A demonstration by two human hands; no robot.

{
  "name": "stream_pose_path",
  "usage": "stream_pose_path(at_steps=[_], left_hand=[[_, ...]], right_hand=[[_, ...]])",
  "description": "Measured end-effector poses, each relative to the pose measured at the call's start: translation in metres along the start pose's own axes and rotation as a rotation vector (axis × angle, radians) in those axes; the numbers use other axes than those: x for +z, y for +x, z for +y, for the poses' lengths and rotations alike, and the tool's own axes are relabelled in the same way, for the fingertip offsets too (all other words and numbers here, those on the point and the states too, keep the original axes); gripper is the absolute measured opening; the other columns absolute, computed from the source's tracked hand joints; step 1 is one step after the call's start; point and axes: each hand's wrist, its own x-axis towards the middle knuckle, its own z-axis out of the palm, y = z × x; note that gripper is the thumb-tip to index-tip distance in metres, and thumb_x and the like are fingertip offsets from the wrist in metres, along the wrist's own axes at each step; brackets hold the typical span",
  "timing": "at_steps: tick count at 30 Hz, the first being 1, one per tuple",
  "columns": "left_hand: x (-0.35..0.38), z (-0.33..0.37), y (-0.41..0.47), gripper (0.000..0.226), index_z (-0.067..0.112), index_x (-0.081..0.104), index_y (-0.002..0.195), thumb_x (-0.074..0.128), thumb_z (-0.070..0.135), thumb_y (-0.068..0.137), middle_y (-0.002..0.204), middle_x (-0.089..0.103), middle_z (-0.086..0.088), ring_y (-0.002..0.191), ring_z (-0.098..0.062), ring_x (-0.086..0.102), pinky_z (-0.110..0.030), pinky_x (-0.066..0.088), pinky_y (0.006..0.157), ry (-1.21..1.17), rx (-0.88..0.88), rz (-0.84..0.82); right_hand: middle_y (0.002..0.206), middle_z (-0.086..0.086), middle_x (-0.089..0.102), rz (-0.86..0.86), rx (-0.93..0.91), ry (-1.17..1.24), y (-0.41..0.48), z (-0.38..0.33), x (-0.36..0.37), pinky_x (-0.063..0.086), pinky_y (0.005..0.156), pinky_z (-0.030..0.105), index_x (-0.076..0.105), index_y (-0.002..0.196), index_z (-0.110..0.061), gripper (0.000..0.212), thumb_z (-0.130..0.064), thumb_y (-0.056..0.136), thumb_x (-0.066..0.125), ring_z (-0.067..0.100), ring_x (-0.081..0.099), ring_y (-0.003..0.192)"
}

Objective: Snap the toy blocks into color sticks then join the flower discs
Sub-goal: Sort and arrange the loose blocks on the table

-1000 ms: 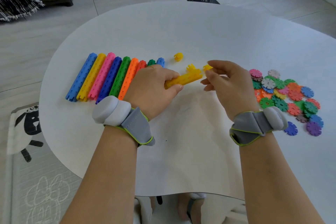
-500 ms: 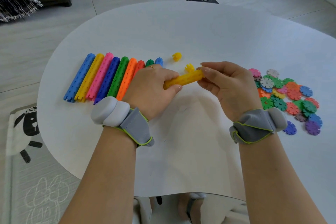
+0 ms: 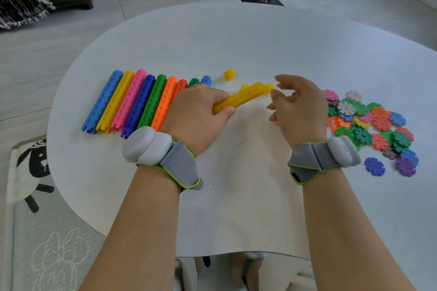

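**Head view, stick-building stage.** At centre frame the left hand [image 3: 198, 111] has its grip clamped round the lower end of a part-built yellow stick [image 3: 241, 99]. The stick is held low over the white desk [image 3: 260, 42] and angled up to the right, so its free end faces the other hand. The right hand [image 3: 300, 106], just beside that free end, has its grip apart — fingers loosely curled, nothing held. A loose yellow block [image 3: 245, 87] seems to lie just behind the stick and a second yellow block [image 3: 229, 74] further up the frame; both are judged the next pieces to snap on. Left of centre, the finished colour sticks [image 3: 132, 101] lie side by side, out of the working space. At right the flower discs [image 3: 369, 120] wait in a loose heap — that stage appears not yet begun
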Motion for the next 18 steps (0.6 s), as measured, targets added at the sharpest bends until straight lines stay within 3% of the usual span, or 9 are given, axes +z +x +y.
stream_pose_path(at_steps=[3,6,9,13,15,18], left_hand=[[0.001,-0.001,0.0,0.022,0.019,0.07,0.097,0.056,0.034,0.09,0.079,0.053,-0.005,0.076,-0.016,0.038,-0.023,0.018,0.063,0.01,-0.015,0.002],[0.002,-0.001,0.0,0.022,0.02,0.07,0.098,0.056,0.034,0.089,0.08,0.054,-0.005,0.076,-0.016,0.039,-0.023,0.02,0.064,0.003,-0.017,0.001],[0.002,0.0,0.0,0.022,0.021,0.07,0.101,0.057,0.033,0.089,0.081,0.053,-0.004,0.077,-0.015,0.04,-0.022,0.02,0.064,-0.013,-0.011,-0.015],[0.001,-0.002,0.0,0.022,0.019,0.071,0.1,0.057,0.032,0.089,0.081,0.054,-0.005,0.076,-0.015,0.041,-0.022,0.02,0.064,-0.018,0.003,-0.027],[0.0,-0.002,0.0,0.022,0.019,0.071,0.099,0.056,0.033,0.09,0.081,0.054,-0.004,0.077,-0.015,0.04,-0.022,0.019,0.064,-0.01,0.003,-0.026],[0.0,-0.001,0.0,0.022,0.019,0.07,0.096,0.056,0.034,0.09,0.078,0.051,-0.003,0.075,-0.016,0.04,-0.023,0.018,0.063,-0.001,0.003,-0.017]], right_hand=[[0.138,-0.005,0.048,-0.085,-0.066,-0.266,0.005,0.005,0.005,0.039,0.081,0.019,0.052,0.133,-0.024,0.045,-0.02,0.09,0.06,0.016,0.062,0.085],[0.142,-0.007,0.045,-0.134,-0.099,-0.4,0.007,0.004,0.014,0.034,0.084,0.022,0.047,0.137,-0.03,0.049,-0.026,0.09,0.058,0.019,0.058,0.11],[0.135,-0.007,0.053,-0.091,-0.058,-0.479,0.011,0.004,0.019,0.031,0.079,0.021,0.059,0.126,-0.031,0.038,-0.02,0.091,0.053,0.018,0.055,0.114],[0.1,-0.007,0.069,0.011,-0.024,-0.288,0.01,0.006,0.016,0.043,0.083,0.022,0.07,0.105,-0.025,0.023,-0.018,0.088,0.057,0.018,0.065,0.091],[0.082,-0.006,0.069,0.013,0.055,0.003,0.008,0.007,0.011,0.055,0.08,0.033,0.07,0.098,-0.022,0.015,-0.017,0.088,0.06,0.015,0.069,0.075],[0.08,0.004,0.069,-0.053,0.173,0.383,0.005,0.004,0.002,0.059,0.075,0.034,0.069,0.086,-0.017,0.013,-0.006,0.087,0.062,0.014,0.071,0.069]])
